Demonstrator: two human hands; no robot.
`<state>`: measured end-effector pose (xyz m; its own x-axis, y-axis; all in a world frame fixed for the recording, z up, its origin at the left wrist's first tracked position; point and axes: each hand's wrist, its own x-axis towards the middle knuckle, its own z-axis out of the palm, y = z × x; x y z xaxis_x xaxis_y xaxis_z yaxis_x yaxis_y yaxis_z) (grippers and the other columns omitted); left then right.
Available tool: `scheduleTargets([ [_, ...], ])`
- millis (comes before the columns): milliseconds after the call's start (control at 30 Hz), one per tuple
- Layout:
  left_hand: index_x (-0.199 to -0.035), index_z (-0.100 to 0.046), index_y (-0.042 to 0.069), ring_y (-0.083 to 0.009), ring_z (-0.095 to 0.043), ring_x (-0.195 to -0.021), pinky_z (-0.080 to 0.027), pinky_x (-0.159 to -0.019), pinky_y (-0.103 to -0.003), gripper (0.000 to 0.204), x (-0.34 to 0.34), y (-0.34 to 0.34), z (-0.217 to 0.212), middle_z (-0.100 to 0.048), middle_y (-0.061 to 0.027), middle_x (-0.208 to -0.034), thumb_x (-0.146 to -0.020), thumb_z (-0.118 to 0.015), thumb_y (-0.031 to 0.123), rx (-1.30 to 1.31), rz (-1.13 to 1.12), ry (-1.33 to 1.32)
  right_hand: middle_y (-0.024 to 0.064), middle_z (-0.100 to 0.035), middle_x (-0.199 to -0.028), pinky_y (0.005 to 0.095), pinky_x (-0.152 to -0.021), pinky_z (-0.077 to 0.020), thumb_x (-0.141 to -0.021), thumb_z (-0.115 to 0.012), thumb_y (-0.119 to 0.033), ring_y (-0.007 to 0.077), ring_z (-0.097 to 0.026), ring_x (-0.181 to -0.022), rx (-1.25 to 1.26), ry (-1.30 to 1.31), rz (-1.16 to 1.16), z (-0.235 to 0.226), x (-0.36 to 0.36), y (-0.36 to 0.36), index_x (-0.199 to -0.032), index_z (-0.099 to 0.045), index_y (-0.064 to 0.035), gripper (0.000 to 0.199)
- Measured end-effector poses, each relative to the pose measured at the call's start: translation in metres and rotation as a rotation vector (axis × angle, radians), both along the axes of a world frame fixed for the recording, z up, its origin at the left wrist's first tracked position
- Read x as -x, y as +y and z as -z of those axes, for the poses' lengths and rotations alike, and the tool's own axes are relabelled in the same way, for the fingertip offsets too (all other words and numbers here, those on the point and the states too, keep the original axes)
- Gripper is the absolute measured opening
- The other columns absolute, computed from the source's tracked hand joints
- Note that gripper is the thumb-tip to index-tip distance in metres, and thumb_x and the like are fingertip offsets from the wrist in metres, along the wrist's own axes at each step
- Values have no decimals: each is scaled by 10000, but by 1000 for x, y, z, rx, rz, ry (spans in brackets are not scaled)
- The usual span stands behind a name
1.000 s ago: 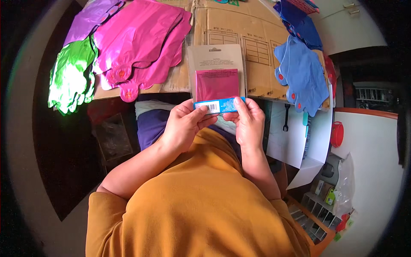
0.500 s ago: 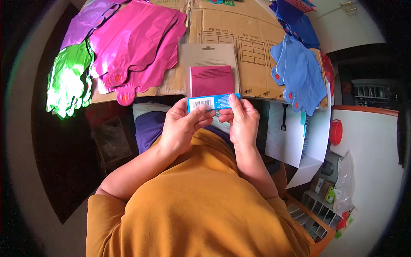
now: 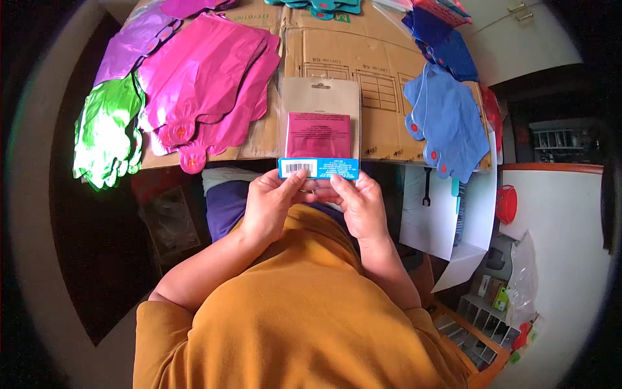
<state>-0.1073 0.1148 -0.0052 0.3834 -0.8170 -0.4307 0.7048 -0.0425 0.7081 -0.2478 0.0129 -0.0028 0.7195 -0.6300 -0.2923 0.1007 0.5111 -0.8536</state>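
I hold a flat retail packet point(image 3: 319, 126) upright in front of me: grey card back, a dark pink folded foil piece inside, a blue strip with a barcode along its bottom. My left hand point(image 3: 271, 204) pinches the lower left edge and my right hand point(image 3: 359, 204) pinches the lower right edge, thumbs on the blue strip. The packet hangs over the near edge of a flattened brown cardboard sheet point(image 3: 382, 78).
Flat foil balloons lie on the cardboard: pink ones point(image 3: 207, 84), a purple one point(image 3: 133, 42), a green one point(image 3: 103, 133) at the left, light blue point(image 3: 447, 120) and dark blue ones point(image 3: 444, 39) at the right. White paper sheets point(image 3: 447, 220) and a red round object point(image 3: 506, 204) sit to my right.
The packet has shifted slightly up and away from me, and both hands have slid down to grip only its bottom strip.
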Motion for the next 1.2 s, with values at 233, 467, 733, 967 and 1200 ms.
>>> scheduleTargets([
  [233,-1051,-649,26,-191,-707,-823,-584,-773,-342,184,-8,8,4,-720,-97,-913,-1011,-590,195,-35,-59,154,141,-726,-969,349,-785,-593,-965,-627,-128,207,-714,-820,-145,19,119,5,6,-3,-1081,-654,-36,151],
  [467,-1037,-644,0,-178,-698,-801,-588,-756,-325,194,-5,9,14,-712,-96,-913,-990,-630,188,-10,-97,30,145,-727,-941,337,-744,-601,-962,-644,-142,207,-717,-771,-137,53,174,3,0,4,-1075,-659,-35,157],
  [733,-899,-714,-43,-144,-658,-662,-529,-646,-299,230,-39,12,-42,-704,-92,-740,-911,-726,187,-295,742,-734,140,-727,-941,339,-749,-604,-968,-642,-139,206,-718,-786,-207,38,140,2,2,-1,-1076,-664,-26,158],
  [967,-1002,-681,6,-330,-676,-840,-531,-746,-403,157,-94,-51,-79,-668,-177,-908,-914,-667,135,85,107,-1698,140,-719,-980,335,-780,-595,-982,-619,-149,207,-709,-852,-114,42,69,11,4,-2,-1116,-653,-9,196],
  [1200,-1035,-725,2,-72,-611,-735,-494,-656,-247,262,-158,-142,-83,-690,-13,-792,-953,-662,242,-116,846,-1128,128,-723,-984,340,-781,-590,-982,-625,-165,193,-699,-851,18,60,-21,7,11,-7,-1099,-668,-4,203],
])
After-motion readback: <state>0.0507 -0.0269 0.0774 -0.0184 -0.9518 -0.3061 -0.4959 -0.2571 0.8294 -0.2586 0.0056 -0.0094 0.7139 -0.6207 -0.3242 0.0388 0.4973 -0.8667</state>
